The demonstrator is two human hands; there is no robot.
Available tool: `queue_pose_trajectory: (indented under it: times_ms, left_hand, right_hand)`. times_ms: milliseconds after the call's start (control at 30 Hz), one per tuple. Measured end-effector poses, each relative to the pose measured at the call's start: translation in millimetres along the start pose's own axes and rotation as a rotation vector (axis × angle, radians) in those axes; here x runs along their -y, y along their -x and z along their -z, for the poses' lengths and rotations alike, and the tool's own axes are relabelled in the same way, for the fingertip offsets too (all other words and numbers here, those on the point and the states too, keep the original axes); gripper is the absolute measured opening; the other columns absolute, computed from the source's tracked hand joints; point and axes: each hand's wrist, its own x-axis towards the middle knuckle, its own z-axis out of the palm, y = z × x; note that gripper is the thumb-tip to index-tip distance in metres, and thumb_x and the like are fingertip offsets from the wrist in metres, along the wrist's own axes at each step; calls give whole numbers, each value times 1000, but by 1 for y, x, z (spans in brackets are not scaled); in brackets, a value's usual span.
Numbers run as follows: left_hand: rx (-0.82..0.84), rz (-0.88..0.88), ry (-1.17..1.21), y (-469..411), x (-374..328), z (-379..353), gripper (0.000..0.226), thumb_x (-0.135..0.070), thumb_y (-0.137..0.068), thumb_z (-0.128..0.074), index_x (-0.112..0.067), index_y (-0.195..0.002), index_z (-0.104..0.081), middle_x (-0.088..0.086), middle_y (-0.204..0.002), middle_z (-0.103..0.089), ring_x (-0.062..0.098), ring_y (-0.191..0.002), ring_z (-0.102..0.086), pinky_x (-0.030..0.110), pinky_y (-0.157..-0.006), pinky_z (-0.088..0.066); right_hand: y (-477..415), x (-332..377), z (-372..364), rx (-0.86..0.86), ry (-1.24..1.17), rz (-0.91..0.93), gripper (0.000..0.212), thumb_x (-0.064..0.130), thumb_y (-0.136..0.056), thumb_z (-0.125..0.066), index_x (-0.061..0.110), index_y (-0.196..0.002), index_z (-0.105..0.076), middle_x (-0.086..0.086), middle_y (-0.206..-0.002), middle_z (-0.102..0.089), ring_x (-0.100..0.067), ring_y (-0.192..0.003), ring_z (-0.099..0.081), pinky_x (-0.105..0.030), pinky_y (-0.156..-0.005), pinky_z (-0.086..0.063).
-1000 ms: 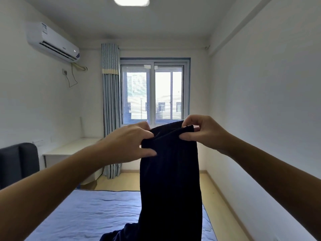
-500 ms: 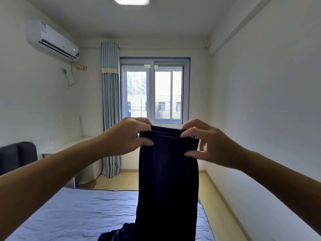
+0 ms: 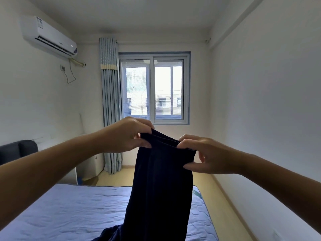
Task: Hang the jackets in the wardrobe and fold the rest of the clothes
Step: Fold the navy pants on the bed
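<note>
Over the blue bed [image 3: 66, 216], left hand [image 3: 126, 136] and right hand [image 3: 208, 153] pinch the dark garment [image 3: 161, 188] at its top edge; the right's hold seems light, so layers could slip apart.

Bedroom in a home. Bed [image 3: 69, 214] with a pale blue quilted cover fills the lower view; dark padded headboard [image 3: 17, 150] against the left wall. Wall-mounted air conditioner [image 3: 48, 37] high on the left, cable hanging below it. Sliding window [image 3: 153, 89] in the far wall, buildings outside; blue-grey striped curtain [image 3: 110, 101] drawn to its left. White walls, pale wood floor [image 3: 217, 188]. White furniture [image 3: 93, 164] in the far left corner.
</note>
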Motion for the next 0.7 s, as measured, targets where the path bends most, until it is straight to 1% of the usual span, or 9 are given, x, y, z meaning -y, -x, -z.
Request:
queue_pose_trajectory:
  times_ms: [67,133,233,333,433,500,567,633,700]
  left_hand:
    - [2,2,3,0,2,0,21,-15,-83,-72,-9,-104,-72,-7,-100,-65,13,-86,-65,31,-76,-54]
    - [-7,6,-2,2,5,0,21,-15,-83,-72,-8,-103,-72,-7,-100,-65,13,-85,-64,32,-75,-54]
    - [-28,11,-6,5,12,0,20,-15,-83,-72,-10,-103,-73,-10,-99,-65,15,-83,-65,32,-74,-55]
    - [-47,9,-1,8,17,-1,21,-15,-83,-72,-11,-103,-73,-9,-98,-66,14,-84,-66,29,-74,-56]
    - [-70,3,-3,8,20,-3,22,-14,-82,-72,-10,-104,-73,-7,-98,-67,13,-84,-66,27,-74,-55]
    - [-59,7,-6,8,25,-3,22,-16,-82,-72,-11,-104,-73,-7,-99,-66,13,-85,-66,26,-75,-55]
    - [36,26,-32,11,32,-1,22,-19,-84,-70,-16,-106,-72,-12,-101,-63,10,-89,-64,28,-77,-55]
    - [166,63,-62,14,37,-1,21,-24,-87,-67,-23,-108,-71,-19,-105,-58,7,-93,-61,30,-81,-53]
    - [201,81,-54,15,41,-2,22,-35,-87,-65,-27,-108,-70,-20,-103,-59,5,-92,-61,30,-80,-53]
  right_hand:
    - [-1,-3,-3,13,2,-11,25,16,-86,-67,10,-109,-64,0,-110,-57,-16,-87,-59,-2,-61,-40]
    - [-2,-5,-6,-19,-7,-8,23,17,-85,-69,10,-106,-67,0,-113,-57,-22,-88,-61,-4,-61,-43]
    - [-1,-7,-8,-108,14,2,22,23,-83,-72,17,-103,-70,5,-120,-53,-19,-92,-61,-13,-59,-50]
    - [-3,-8,-6,-118,2,-33,15,24,-82,-74,24,-96,-69,10,-110,-52,-17,-80,-62,-12,-57,-48]
    - [-11,-5,-5,-28,-106,-34,20,18,-84,-70,31,-98,-64,14,-96,-55,-9,-78,-59,-7,-58,-44]
    - [-14,-6,-3,61,-124,-47,19,18,-88,-66,32,-99,-63,20,-88,-56,-6,-77,-58,-8,-59,-43]
    - [-17,-11,5,156,-65,-116,10,25,-91,-62,27,-100,-66,22,-86,-55,-4,-75,-57,-10,-61,-42]
    - [-20,-18,14,240,34,-163,21,31,-93,-59,18,-106,-69,17,-88,-56,-3,-74,-54,-11,-63,-40]
    - [-25,-20,20,266,55,-170,28,35,-93,-57,14,-106,-69,10,-87,-57,-4,-73,-52,-12,-63,-39]
